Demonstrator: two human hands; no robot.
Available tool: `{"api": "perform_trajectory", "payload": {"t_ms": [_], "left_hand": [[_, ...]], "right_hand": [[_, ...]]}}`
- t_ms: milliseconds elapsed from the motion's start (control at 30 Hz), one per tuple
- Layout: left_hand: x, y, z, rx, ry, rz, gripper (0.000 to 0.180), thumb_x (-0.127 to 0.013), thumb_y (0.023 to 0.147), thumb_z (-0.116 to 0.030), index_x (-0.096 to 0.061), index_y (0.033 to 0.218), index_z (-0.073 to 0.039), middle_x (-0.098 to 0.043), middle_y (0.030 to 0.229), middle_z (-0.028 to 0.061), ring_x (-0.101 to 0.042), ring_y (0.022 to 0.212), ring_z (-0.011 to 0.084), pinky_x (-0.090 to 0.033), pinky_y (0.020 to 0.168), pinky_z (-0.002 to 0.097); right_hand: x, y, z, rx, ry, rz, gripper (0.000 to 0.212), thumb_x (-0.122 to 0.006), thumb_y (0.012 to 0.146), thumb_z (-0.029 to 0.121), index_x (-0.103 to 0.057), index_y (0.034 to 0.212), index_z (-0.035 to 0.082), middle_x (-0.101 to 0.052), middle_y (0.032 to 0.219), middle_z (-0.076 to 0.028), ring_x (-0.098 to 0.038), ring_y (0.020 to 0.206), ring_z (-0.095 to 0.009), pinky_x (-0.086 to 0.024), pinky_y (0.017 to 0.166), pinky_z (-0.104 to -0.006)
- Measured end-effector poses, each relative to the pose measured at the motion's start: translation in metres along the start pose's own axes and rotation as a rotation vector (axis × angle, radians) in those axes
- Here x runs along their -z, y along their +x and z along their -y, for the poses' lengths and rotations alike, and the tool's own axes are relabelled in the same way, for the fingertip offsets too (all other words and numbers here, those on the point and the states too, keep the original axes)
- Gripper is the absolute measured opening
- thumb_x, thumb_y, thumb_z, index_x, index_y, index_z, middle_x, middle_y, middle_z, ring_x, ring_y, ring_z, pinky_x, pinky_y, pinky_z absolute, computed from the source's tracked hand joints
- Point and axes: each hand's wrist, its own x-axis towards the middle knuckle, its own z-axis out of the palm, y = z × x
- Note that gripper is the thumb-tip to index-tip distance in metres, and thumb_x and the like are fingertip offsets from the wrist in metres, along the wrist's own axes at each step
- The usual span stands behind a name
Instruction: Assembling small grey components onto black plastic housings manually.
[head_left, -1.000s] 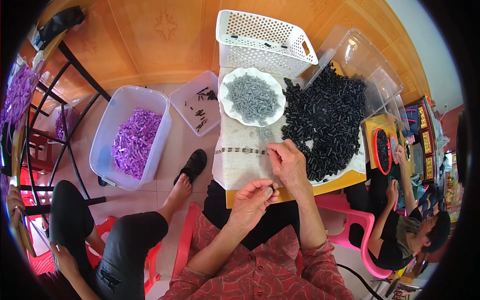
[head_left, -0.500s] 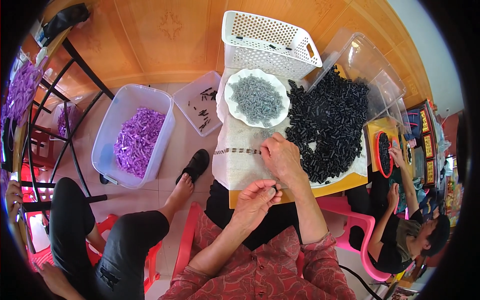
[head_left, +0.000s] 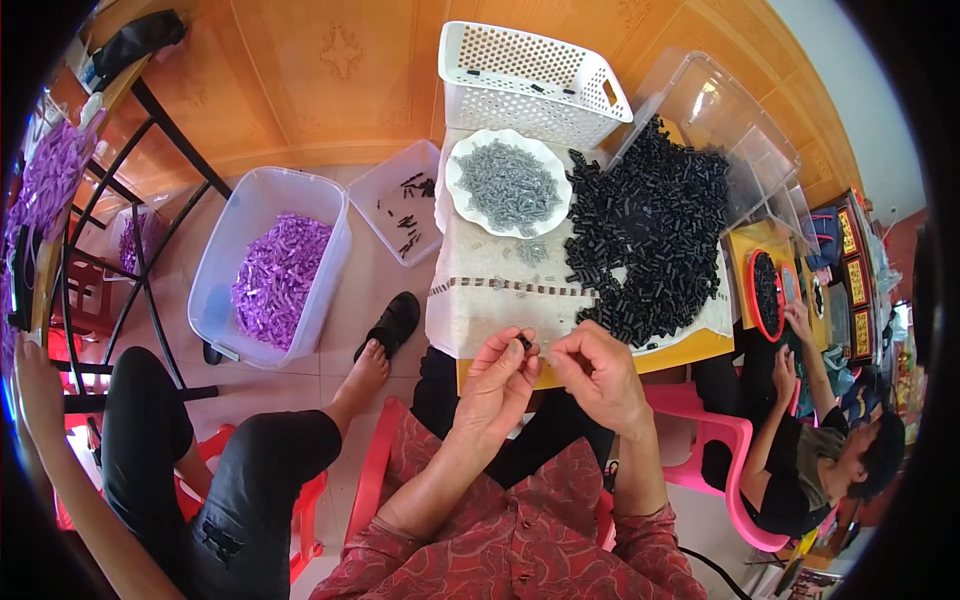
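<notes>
- Piece (head_left: pixel 524 342) in the left hand (head_left: pixel 490 392): small, black and short, like the many black pieces (head_left: pixel 655 230) heaped nearby; much of it is covered by skin, so its full outline cannot be told.
- It lies at the tips of the left fingers (head_left: pixel 509 362), pinched between thumb and forefinger, above the near edge of the yellow desk (head_left: pixel 690 350).
- The right hand (head_left: pixel 605 375) is just beside it, on the person's right, thumb and forefinger drawn narrowly together and pointing at the piece. Whether these right fingers grip something tiny cannot be told.
- The black pieces in the heap are short and tube-like, lying at all angles beyond the right hand and spreading toward a clear box (head_left: pixel 745 110).
- Straight ahead of the left hand, a pale cloth (head_left: pixel 480 325) with a brown dashed stripe covers part of the desk.
- On the cloth stands a white plate (head_left: pixel 480 217) with a wavy rim, filled with small clear pieces (head_left: pixel 508 184); a few loose ones (head_left: pixel 535 252) lie just below it.
- Behind the plate is a white basket (head_left: pixel 535 115) pierced with round holes.
</notes>
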Motion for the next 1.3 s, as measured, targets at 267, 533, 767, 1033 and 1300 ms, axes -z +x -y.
{"api": "perform_trajectory", "payload": {"t_ms": [267, 533, 767, 1033, 1300], "left_hand": [[0.001, -0.006, 0.007, 0.003, 0.045, 0.056, 0.017, -0.060, 0.091, -0.004, -0.063, 0.108, -0.008, -0.063, 0.110, 0.0070, -0.059, 0.099, 0.0159, -0.048, 0.090, 0.0299], [0.004, -0.007, 0.009, 0.011, 0.053, 0.098, 0.018, -0.059, 0.092, -0.004, -0.064, 0.108, -0.009, -0.063, 0.112, 0.0083, -0.058, 0.103, 0.0166, -0.047, 0.093, 0.0309], [0.002, -0.008, 0.011, 0.006, 0.057, 0.100, 0.017, -0.059, 0.092, -0.003, -0.063, 0.108, -0.007, -0.063, 0.111, 0.0089, -0.057, 0.104, 0.0170, -0.047, 0.094, 0.0320], [-0.002, -0.009, 0.010, -0.021, 0.120, 0.076, 0.016, -0.059, 0.091, -0.003, -0.062, 0.107, -0.006, -0.062, 0.110, 0.0100, -0.059, 0.100, 0.0173, -0.048, 0.092, 0.0317], [0.000, -0.006, 0.007, 0.150, -0.100, -0.020, 0.026, -0.059, 0.092, -0.004, -0.056, 0.118, -0.005, -0.061, 0.108, 0.0102, -0.060, 0.092, 0.0181, -0.052, 0.084, 0.0308]], "right_hand": [[-0.005, -0.010, -0.001, -0.015, -0.004, -0.020, 0.005, -0.067, 0.083, 0.004, -0.063, 0.083, 0.000, -0.055, 0.072, -0.005, -0.052, 0.058, -0.012, -0.041, 0.052, -0.0265], [-0.004, -0.015, 0.004, -0.023, -0.019, -0.017, 0.006, -0.068, 0.082, 0.002, -0.063, 0.082, -0.001, -0.054, 0.073, -0.005, -0.052, 0.058, -0.010, -0.041, 0.051, -0.0244], [-0.006, -0.017, -0.005, -0.042, 0.015, -0.015, 0.007, -0.067, 0.084, 0.002, -0.062, 0.083, -0.002, -0.055, 0.076, -0.004, -0.056, 0.054, -0.007, -0.043, 0.047, -0.0211], [-0.006, -0.014, 0.013, -0.324, 0.176, 0.007, 0.009, -0.065, 0.088, 0.006, -0.062, 0.085, -0.002, -0.062, 0.072, -0.004, -0.057, 0.052, -0.006, -0.043, 0.041, -0.0186], [-0.009, -0.029, -0.014, -0.308, 0.653, -0.102, 0.010, -0.061, 0.091, 0.004, -0.061, 0.097, -0.003, -0.067, 0.081, -0.010, -0.066, 0.065, -0.013, -0.050, 0.049, -0.0199]]}}
